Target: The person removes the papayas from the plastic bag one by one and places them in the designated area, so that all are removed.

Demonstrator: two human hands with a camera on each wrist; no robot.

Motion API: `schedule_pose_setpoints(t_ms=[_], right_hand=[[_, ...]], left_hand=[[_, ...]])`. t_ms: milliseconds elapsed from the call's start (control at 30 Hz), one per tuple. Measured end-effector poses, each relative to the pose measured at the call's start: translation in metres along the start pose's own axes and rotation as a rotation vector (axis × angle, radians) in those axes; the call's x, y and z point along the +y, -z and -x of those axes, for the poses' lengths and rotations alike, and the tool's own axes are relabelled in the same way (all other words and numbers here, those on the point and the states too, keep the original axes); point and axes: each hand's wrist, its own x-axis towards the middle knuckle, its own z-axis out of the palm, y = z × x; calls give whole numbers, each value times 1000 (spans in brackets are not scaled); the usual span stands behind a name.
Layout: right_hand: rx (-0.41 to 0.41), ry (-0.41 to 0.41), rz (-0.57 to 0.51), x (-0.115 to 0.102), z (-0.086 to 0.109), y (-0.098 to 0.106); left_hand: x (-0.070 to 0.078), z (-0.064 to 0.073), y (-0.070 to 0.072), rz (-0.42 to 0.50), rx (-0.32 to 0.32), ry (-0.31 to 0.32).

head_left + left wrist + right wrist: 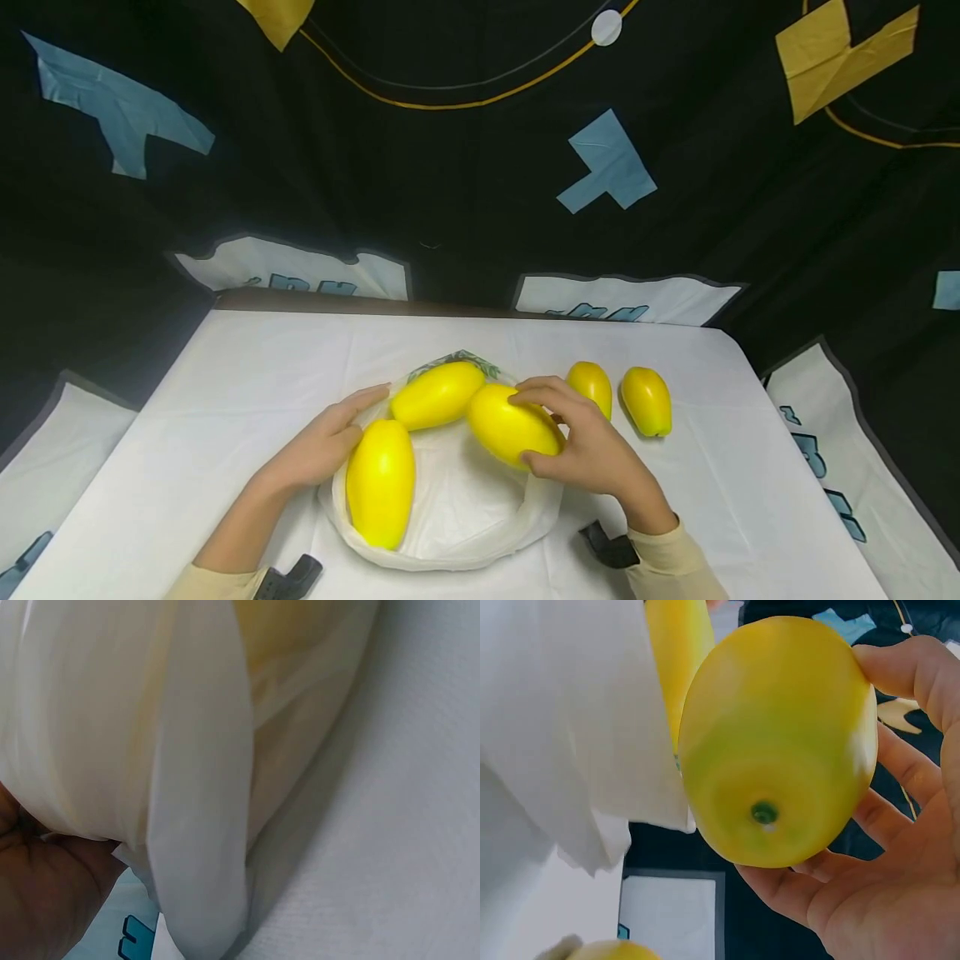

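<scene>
A white plastic bag (442, 504) lies with its mouth spread wide on the white table. Inside it are two yellow mangoes, one upright at the left (380, 483) and one slanting at the back (438, 395). My right hand (581, 437) grips a third mango (517, 425) over the bag's right side, fingers on top and thumb below. In the right wrist view this mango (780, 742) shows its green stem end. At the bag's left rim, my left hand (330, 442) holds the plastic (199, 787), which hides part of the fingers in the left wrist view.
Two more mangoes lie right of the bag, one (591, 385) partly behind my right hand and another (647, 402) farther right. The white table (757, 500) ends at a black cloth (450, 192) with tape patches.
</scene>
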Motion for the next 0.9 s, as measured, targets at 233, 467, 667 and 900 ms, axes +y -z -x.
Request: schedule_pose_setpoints(t_ms=[233, 467, 667, 900], right_hand=[[62, -59, 44, 4, 3, 10], [126, -102, 40, 11, 7, 17], [197, -178, 50, 15, 10, 25], [263, -216, 54, 24, 15, 33]], left_hand=[[3, 1, 0, 13, -2, 14], [3, 2, 0, 20, -1, 30], [3, 2, 0, 13, 1, 33], [4, 2, 0, 10, -3, 18]])
